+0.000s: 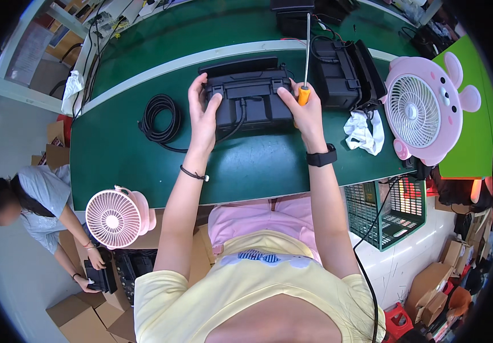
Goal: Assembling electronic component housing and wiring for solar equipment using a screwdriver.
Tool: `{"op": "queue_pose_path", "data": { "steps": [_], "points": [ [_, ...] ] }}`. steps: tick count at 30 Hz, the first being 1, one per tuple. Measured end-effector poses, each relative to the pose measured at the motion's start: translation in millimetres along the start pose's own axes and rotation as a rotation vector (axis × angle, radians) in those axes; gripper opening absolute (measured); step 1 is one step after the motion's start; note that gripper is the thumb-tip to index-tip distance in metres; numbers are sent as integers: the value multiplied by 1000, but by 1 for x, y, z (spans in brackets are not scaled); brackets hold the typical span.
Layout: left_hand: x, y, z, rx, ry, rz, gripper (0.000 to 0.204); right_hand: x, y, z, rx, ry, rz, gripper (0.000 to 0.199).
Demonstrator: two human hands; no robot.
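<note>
A black plastic case with latches stands on the green table in front of me. My left hand is closed around its left end, thumb on the near face. At the right end my right hand presses its thumb to the case. That same hand also holds a screwdriver with an orange handle, its long shaft pointing up and away. A black cable comes out of the case's front and runs left to a coil of black cable on the table.
More black cases stand back right. A white cloth lies near a pink animal-shaped fan. A smaller pink fan is at the near left edge. Below are a green crate and cardboard boxes. Another person handles a black case.
</note>
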State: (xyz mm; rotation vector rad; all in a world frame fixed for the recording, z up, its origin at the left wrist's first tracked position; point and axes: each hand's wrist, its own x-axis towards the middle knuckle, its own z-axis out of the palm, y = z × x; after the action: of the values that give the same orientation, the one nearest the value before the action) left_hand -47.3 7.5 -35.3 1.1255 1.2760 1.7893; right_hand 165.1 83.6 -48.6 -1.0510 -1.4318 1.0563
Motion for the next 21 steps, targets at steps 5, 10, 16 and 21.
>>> {"op": "queue_pose_path", "data": {
  "steps": [5, 10, 16, 21],
  "points": [
    [-9, -14, 0, -6, 209, 36, 49, -27, -11, -4, -344, 148, -179, 37],
    [-25, -27, -4, 225, 353, 133, 45, -95, -53, -27, -385, -48, 7, 33],
    [-29, -26, -8, 181, 350, 144, 42, -116, -64, -32, -627, -146, -270, 34],
    [-30, -32, -11, 248, 351, 163, 41, -109, -61, -27, -730, -137, -392, 29]
  ]
}}
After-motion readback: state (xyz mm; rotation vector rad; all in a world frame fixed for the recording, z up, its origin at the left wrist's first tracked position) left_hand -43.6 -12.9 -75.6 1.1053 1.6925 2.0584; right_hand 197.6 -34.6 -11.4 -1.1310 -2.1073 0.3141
